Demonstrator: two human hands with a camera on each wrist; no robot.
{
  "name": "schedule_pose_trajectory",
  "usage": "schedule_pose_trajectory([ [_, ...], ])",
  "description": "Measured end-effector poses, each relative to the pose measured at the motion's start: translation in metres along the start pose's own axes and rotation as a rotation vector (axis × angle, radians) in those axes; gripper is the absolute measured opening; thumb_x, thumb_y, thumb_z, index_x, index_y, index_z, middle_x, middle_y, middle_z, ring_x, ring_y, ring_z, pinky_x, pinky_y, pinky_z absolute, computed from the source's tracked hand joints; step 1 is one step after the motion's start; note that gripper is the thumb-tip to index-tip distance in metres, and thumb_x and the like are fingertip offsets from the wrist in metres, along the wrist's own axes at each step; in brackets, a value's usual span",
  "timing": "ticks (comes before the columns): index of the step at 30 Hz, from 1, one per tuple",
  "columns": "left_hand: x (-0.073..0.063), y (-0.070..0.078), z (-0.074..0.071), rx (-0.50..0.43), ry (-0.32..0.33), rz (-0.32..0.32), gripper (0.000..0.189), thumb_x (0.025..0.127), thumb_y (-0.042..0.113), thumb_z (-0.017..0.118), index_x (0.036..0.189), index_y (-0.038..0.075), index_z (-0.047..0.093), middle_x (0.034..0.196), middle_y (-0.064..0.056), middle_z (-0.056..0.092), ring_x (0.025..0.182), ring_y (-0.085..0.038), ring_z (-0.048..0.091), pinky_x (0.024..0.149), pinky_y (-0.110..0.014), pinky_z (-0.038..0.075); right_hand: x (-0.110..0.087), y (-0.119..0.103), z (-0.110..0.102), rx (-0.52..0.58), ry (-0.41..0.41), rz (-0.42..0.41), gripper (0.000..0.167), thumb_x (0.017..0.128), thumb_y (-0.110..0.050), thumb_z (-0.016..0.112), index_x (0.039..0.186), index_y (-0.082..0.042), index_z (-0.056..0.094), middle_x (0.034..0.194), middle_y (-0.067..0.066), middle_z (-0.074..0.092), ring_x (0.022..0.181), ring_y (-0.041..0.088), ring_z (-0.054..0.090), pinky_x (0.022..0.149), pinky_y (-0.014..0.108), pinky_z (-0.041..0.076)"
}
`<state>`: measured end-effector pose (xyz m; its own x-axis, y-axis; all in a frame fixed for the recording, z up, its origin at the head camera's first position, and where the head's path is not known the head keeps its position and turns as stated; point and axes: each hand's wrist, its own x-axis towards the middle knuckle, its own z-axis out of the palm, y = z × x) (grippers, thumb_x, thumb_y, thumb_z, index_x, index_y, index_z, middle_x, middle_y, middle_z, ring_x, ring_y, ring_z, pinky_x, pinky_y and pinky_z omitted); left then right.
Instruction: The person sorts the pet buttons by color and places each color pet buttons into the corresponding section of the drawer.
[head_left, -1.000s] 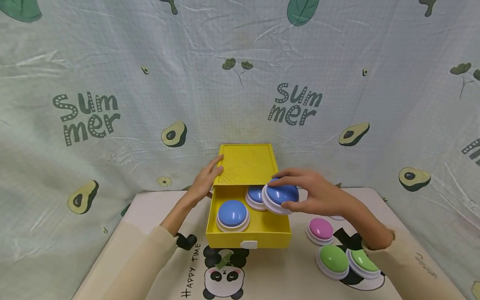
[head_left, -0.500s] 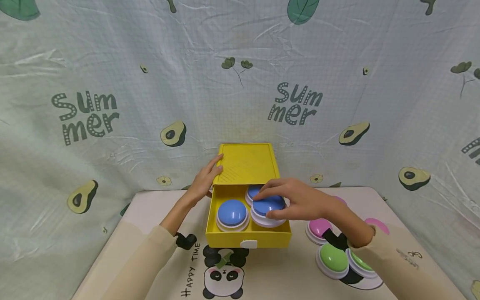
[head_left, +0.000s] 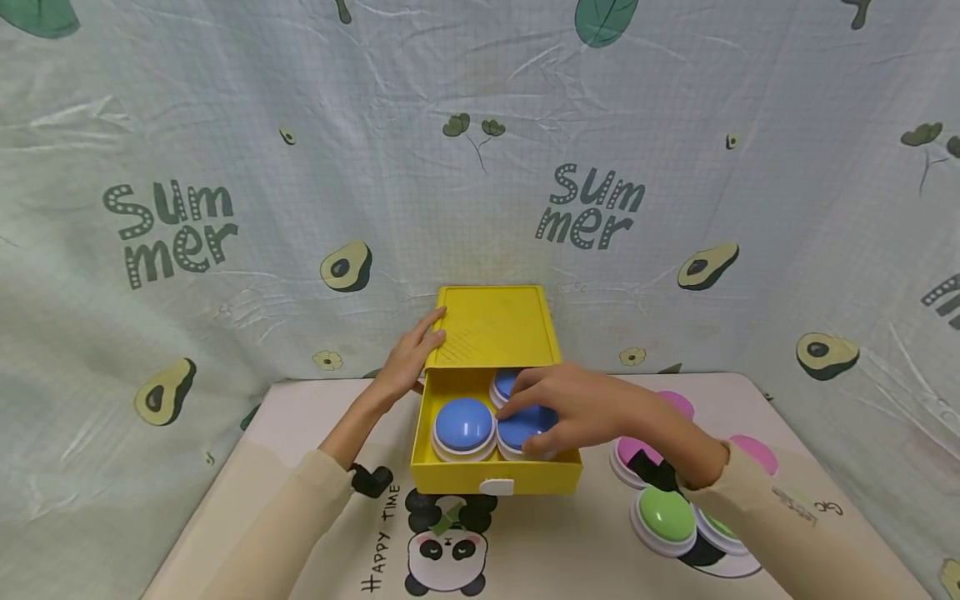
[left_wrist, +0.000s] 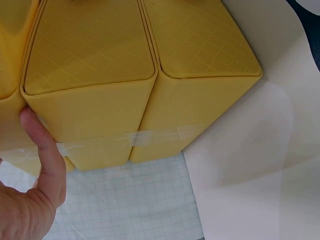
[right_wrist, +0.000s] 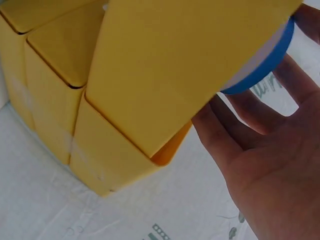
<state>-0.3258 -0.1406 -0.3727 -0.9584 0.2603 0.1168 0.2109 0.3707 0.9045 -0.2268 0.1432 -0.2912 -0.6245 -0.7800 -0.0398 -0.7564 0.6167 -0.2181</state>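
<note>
A yellow drawer [head_left: 453,478] stands pulled out from the yellow drawer cabinet [head_left: 495,327]. My right hand [head_left: 585,410] grips a domed blue push button [head_left: 522,427] low in the drawer's front right. Its fingers lie on the far side and the thumb on the near side; in the right wrist view the fingers surround the blue dome [right_wrist: 262,75]. Two more blue buttons sit in the drawer, one at front left [head_left: 463,423] and one at the back right [head_left: 505,383], partly hidden. My left hand [head_left: 403,363] rests against the cabinet's left side, fingers extended.
On the table right of the drawer are pink buttons [head_left: 677,404] and two green buttons [head_left: 666,517], some partly covered by my right forearm. A printed fabric sheet [head_left: 465,208] hangs behind the cabinet. Other yellow drawer fronts [left_wrist: 90,45] show below, taped along the side.
My right hand has carried the blue button left and down from above the drawer's right edge into its front right corner. My left hand has stayed on the cabinet.
</note>
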Motion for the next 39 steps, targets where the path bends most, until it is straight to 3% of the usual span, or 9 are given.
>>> schedule_pose_trajectory([
  [4, 0.001, -0.001, 0.001, 0.002, 0.001, -0.001, 0.059, 0.107, 0.053, 0.041, 0.163, 0.039, 0.028, 0.158, -0.019, 0.039, 0.123, -0.046, 0.060, 0.069, -0.054, 0.065, 0.002, -0.001, 0.003, 0.008, -0.032, 0.007, 0.043, 0.089, -0.040, 0.074, 0.131, -0.031, 0.072, 0.133, -0.001, 0.065, 0.116, 0.019, 0.059, 0.105, 0.043, 0.056],
  [11, 0.001, -0.001, 0.000, 0.004, 0.004, -0.001, 0.059, 0.107, 0.053, 0.041, 0.163, 0.040, 0.027, 0.160, -0.018, 0.038, 0.121, -0.045, 0.061, 0.071, -0.055, 0.064, -0.002, 0.003, 0.003, 0.004, -0.014, -0.013, 0.043, 0.088, -0.041, 0.077, 0.130, -0.029, 0.073, 0.133, -0.001, 0.067, 0.121, 0.020, 0.057, 0.107, 0.045, 0.053],
  [18, 0.001, 0.000, 0.000, 0.010, 0.006, 0.004, 0.059, 0.107, 0.053, 0.041, 0.163, 0.039, 0.028, 0.159, -0.019, 0.038, 0.120, -0.045, 0.061, 0.069, -0.053, 0.065, 0.000, 0.003, 0.002, -0.028, -0.009, -0.071, 0.041, 0.088, -0.041, 0.077, 0.127, -0.027, 0.075, 0.123, -0.002, 0.068, 0.110, 0.015, 0.057, 0.100, 0.037, 0.054],
  [25, 0.001, -0.002, 0.000, 0.009, 0.011, 0.001, 0.059, 0.107, 0.053, 0.042, 0.163, 0.039, 0.028, 0.157, -0.021, 0.037, 0.119, -0.044, 0.061, 0.067, -0.052, 0.065, 0.005, 0.005, 0.005, -0.020, -0.029, -0.055, 0.041, 0.089, -0.042, 0.073, 0.127, -0.028, 0.076, 0.117, -0.004, 0.069, 0.104, 0.012, 0.054, 0.092, 0.032, 0.051],
  [30, 0.001, -0.002, 0.000, 0.000, 0.008, 0.002, 0.059, 0.107, 0.053, 0.042, 0.163, 0.040, 0.028, 0.154, -0.021, 0.041, 0.118, -0.043, 0.061, 0.067, -0.052, 0.065, 0.005, 0.008, 0.008, -0.006, -0.036, -0.044, 0.042, 0.088, -0.042, 0.077, 0.128, -0.029, 0.075, 0.124, -0.003, 0.068, 0.111, 0.015, 0.056, 0.101, 0.038, 0.052],
  [39, 0.001, -0.003, -0.001, -0.006, 0.008, -0.011, 0.058, 0.107, 0.053, 0.043, 0.162, 0.041, 0.029, 0.159, -0.021, 0.032, 0.124, -0.045, 0.055, 0.067, -0.052, 0.065, 0.000, 0.011, 0.012, 0.047, -0.012, -0.029, 0.042, 0.087, -0.029, 0.082, 0.128, -0.028, 0.075, 0.136, 0.001, 0.066, 0.125, 0.023, 0.056, 0.109, 0.047, 0.052],
])
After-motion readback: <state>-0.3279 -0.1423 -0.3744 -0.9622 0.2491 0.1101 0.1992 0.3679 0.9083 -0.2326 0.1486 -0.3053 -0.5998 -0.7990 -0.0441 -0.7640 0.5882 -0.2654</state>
